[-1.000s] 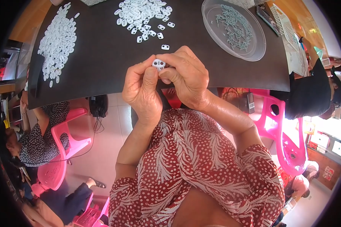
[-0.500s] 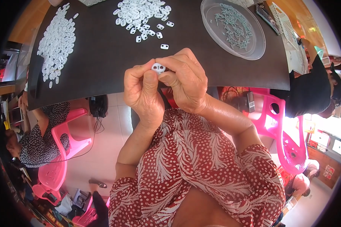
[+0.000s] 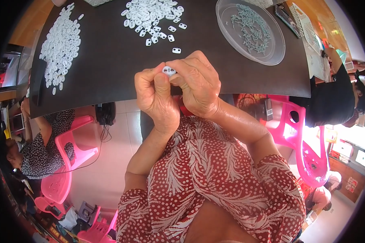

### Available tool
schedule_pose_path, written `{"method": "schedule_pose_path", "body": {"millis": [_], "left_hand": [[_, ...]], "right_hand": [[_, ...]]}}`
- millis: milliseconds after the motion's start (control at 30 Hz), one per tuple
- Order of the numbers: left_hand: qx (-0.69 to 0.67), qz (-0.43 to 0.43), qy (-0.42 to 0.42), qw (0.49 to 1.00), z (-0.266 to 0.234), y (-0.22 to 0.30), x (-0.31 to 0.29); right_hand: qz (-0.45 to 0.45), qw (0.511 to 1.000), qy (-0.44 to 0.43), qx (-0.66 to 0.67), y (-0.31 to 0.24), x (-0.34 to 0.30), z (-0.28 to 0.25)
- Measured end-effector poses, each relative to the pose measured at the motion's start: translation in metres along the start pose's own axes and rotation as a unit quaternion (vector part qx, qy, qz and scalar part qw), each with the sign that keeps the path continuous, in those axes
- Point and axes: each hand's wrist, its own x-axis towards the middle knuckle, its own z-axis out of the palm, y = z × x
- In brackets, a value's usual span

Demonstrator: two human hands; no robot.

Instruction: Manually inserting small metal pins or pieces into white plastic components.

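Observation:
Between the fingertips of both hands is a small white plastic piece with two holes (image 3: 169, 71), held above the front edge of the dark table (image 3: 121, 69). My left hand (image 3: 158, 91) pinches its left side with thumb and forefinger. On the other side, the thumb and bent fingers of my right hand (image 3: 198, 83) grip it too. Beyond the hands lies a heap of white two-holed pieces (image 3: 150, 14), with one loose white piece (image 3: 176, 50) closest to me. The fingers cover the ends of the held piece.
A heap of white oval pieces (image 3: 63, 44) spreads along the table's left. At the right, a round clear tray (image 3: 231, 44) holds small grey-green pins (image 3: 253, 28). A dark phone-like object (image 3: 287, 20) lies beside it. People sit left and right near pink chairs (image 3: 69, 150).
The held white piece has tilted slightly, and its holes show at a different angle. My left hand has shifted a little to the right; both hands keep their pinch.

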Motion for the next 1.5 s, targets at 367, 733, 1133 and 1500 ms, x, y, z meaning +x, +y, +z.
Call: {"method": "schedule_pose_path", "body": {"millis": [367, 733, 1133, 1500], "left_hand": [[0.019, -0.011, 0.013, 1.000, 0.005, 0.007, -0.001], [0.497, 0.234, -0.228, 0.804, 0.003, -0.004, 0.050], [0.598, 0.285, -0.315, 0.680, 0.018, -0.019, 0.062], [0.614, 0.298, -0.322, 0.656, 0.011, -0.017, 0.068]], "right_hand": [[0.029, 0.999, -0.008, 0.019, -0.002, 0.002, -0.001], [0.218, 0.971, 0.088, -0.041, 0.040, 0.082, -0.080], [0.268, 0.955, 0.011, -0.129, 0.220, 0.231, -0.144], [0.019, 0.950, -0.110, -0.290, 0.177, 0.104, -0.127]]}}
